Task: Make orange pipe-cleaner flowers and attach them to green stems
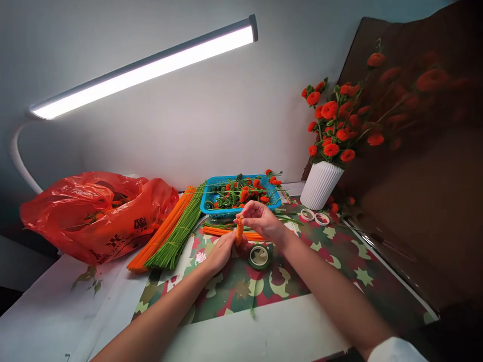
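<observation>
My left hand is closed around the lower part of an upright orange pipe-cleaner coil, which seems to be wound on a thin rod with a pale tip. At the top of the coil, the fingers and thumb of my right hand pinch it. Just below my hands a roll of green floral tape lies on the camouflage-patterned mat. Several loose orange pipe cleaners lie behind my hands, partly hidden by them.
A blue basket holds orange flowers with green stems. Left of it lie bundles of orange pipe cleaners and green pipe cleaners, beside a red plastic bag. A white vase of flowers stands right, near white tape rolls. A lamp hangs above.
</observation>
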